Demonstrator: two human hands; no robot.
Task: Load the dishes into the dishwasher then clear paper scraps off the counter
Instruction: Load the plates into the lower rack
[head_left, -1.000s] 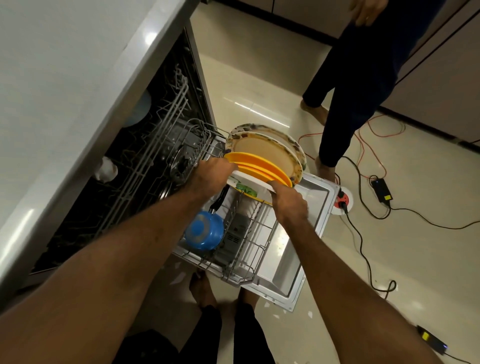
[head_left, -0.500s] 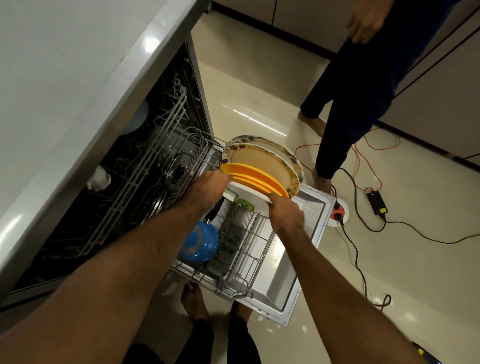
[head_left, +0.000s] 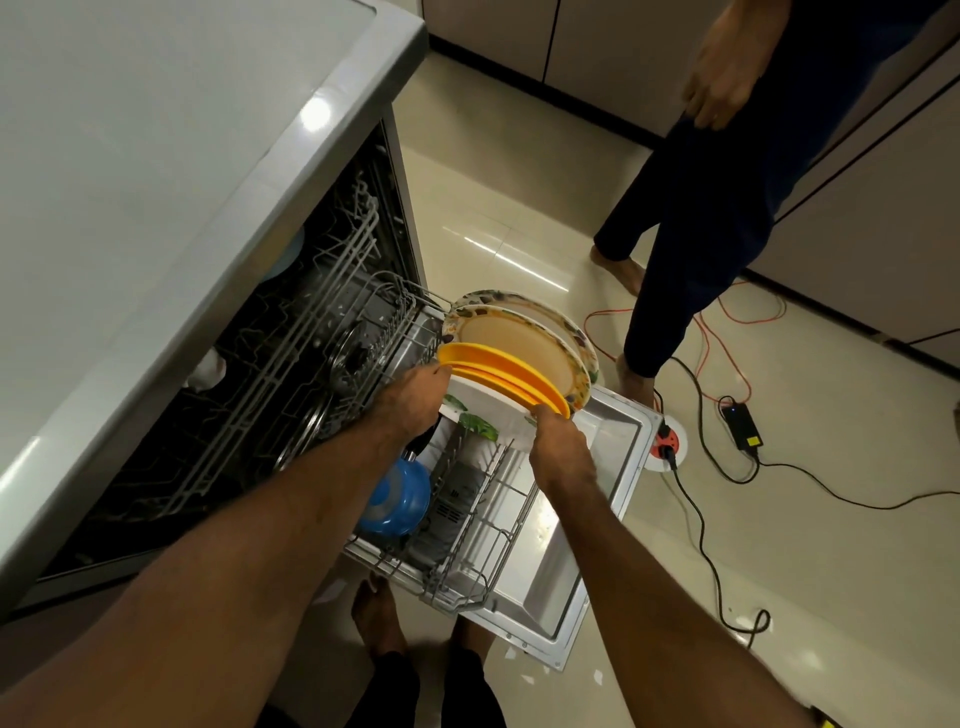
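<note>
Plates (head_left: 514, 345) upright: orange, wht, floral-rim

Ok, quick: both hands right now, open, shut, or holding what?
Left hand: grips the left edge of the white plate.
Right hand: grips the same plate's right edge.

Centre frame: I grip a white plate (head_left: 485, 404), left hand (head_left: 410, 400) on its left edge, right hand (head_left: 558, 447) on its right, against upright orange plates (head_left: 498, 370) in the pulled-out lower rack (head_left: 470, 551). A blue container (head_left: 395, 496) sits below. A bystander (head_left: 727, 208) stands upper right.
</note>
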